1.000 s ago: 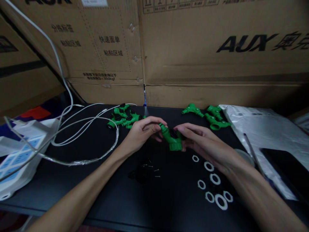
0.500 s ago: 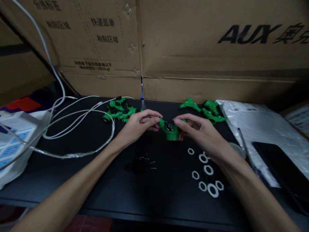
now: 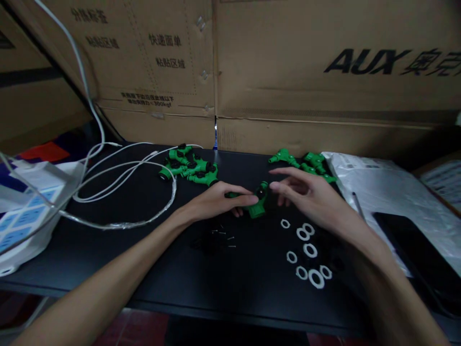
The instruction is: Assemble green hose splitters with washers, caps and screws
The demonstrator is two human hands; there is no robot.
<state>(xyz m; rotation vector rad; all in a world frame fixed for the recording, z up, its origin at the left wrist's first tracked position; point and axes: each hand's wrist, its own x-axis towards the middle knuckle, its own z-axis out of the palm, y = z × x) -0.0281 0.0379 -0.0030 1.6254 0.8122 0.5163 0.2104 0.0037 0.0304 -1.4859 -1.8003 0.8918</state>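
Note:
My left hand [image 3: 223,199] grips a green Y-shaped hose splitter [image 3: 257,208] with a black valve knob, thumb on top; part of it is hidden by the fingers. Just to its right, my right hand [image 3: 304,193] hovers with fingers apart and holds nothing. Below the splitter, several small screws [image 3: 231,238] lie beside dark parts that are hard to make out. White rings [image 3: 310,250] of different sizes lie under my right wrist. More green splitters with black knobs [image 3: 196,166] sit in a pile behind my left hand.
Other green pieces [image 3: 283,156] lie at the back right, near a silvery plastic bag [image 3: 392,182]. A black phone [image 3: 414,254] is on the right. White cables [image 3: 118,226] loop beside a power strip [image 3: 32,226] at left. Cardboard boxes [image 3: 288,96] wall off the back.
My right hand has let go of the splitter and moved slightly away. My left hand has taken the splitter further into its grip, turning and lowering it a little.

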